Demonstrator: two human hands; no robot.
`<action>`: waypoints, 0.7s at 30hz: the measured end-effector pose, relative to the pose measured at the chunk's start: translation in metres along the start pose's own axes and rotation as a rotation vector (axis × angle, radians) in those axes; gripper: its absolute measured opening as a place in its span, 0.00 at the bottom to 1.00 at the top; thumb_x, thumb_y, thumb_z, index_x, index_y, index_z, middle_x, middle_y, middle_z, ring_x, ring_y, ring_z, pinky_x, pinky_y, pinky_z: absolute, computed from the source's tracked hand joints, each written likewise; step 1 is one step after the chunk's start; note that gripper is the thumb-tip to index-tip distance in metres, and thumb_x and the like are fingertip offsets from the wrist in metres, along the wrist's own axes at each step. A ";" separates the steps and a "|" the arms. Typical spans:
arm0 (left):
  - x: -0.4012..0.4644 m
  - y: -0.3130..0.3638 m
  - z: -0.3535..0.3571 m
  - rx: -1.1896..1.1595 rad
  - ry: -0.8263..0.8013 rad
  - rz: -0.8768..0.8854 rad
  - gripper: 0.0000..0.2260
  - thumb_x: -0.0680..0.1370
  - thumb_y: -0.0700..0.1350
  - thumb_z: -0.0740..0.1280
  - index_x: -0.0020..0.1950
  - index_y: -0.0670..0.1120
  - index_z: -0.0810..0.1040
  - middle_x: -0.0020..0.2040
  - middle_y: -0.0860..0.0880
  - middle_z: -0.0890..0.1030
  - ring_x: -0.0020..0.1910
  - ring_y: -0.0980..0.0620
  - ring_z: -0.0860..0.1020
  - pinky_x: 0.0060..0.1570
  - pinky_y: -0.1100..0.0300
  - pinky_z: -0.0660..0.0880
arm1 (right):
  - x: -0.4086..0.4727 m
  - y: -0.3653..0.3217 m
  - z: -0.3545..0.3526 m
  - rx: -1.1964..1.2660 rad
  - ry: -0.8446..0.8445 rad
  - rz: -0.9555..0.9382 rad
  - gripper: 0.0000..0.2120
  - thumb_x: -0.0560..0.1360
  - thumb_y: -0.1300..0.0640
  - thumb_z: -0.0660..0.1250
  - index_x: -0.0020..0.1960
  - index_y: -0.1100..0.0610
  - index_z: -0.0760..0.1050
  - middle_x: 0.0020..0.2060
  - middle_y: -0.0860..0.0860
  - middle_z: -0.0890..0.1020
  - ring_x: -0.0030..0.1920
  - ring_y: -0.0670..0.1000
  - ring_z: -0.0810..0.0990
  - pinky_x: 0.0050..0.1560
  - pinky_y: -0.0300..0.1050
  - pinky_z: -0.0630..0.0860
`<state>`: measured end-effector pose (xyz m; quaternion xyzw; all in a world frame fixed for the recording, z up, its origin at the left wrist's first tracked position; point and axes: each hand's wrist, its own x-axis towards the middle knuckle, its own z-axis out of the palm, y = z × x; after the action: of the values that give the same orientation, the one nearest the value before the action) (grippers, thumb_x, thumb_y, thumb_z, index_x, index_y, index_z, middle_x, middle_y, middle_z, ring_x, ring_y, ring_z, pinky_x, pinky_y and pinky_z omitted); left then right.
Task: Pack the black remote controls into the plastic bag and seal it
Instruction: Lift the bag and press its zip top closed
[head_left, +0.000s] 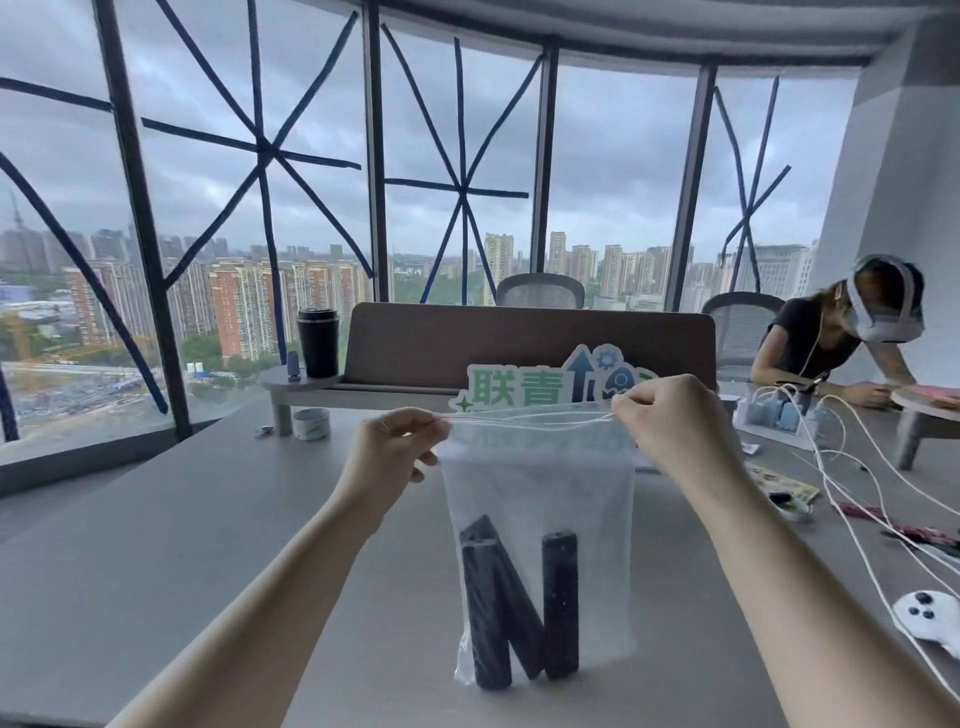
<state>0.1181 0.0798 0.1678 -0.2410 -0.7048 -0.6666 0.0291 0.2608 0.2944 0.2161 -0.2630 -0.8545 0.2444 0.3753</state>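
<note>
A clear plastic zip bag (537, 483) hangs upright over the grey table (182, 545), held up by its top edge. My left hand (392, 449) pinches the left end of the zip strip, and my right hand (670, 421) pinches the right end. Inside, at the bottom of the bag, stand three black remote controls (519, 603): two on the left leaning across each other and one upright on the right. I cannot tell whether the zip strip is pressed shut along its length.
A white game controller (930, 618) lies at the right edge among white cables (852, 488). Behind the bag stand a green-lettered sign (511, 389), a brown divider (467, 343), a black cup (318, 340) on a shelf and a tape roll (310, 423). A person (831, 338) leans over the table's far right.
</note>
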 end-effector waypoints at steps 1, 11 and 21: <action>-0.002 0.005 0.006 -0.010 -0.012 0.010 0.03 0.72 0.41 0.72 0.42 0.43 0.84 0.37 0.48 0.82 0.27 0.57 0.76 0.25 0.65 0.70 | -0.004 -0.003 -0.001 -0.119 0.063 -0.069 0.15 0.74 0.52 0.65 0.33 0.59 0.78 0.27 0.49 0.79 0.34 0.54 0.78 0.32 0.44 0.69; -0.008 0.040 0.040 0.074 -0.081 0.180 0.07 0.70 0.39 0.73 0.34 0.48 0.81 0.34 0.49 0.79 0.21 0.58 0.71 0.24 0.69 0.68 | -0.009 -0.053 0.007 -0.066 -0.249 -0.433 0.05 0.72 0.49 0.72 0.42 0.48 0.85 0.36 0.43 0.84 0.45 0.48 0.82 0.50 0.51 0.80; -0.006 0.051 0.036 0.137 -0.098 0.257 0.08 0.70 0.39 0.73 0.33 0.47 0.80 0.36 0.49 0.79 0.22 0.60 0.70 0.26 0.70 0.69 | 0.001 -0.065 -0.007 -0.017 -0.406 -0.407 0.06 0.74 0.53 0.72 0.42 0.54 0.86 0.31 0.43 0.78 0.34 0.38 0.71 0.36 0.18 0.66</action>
<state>0.1532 0.1122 0.2089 -0.3588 -0.7125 -0.5953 0.0960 0.2482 0.2484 0.2606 -0.0349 -0.9494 0.2046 0.2355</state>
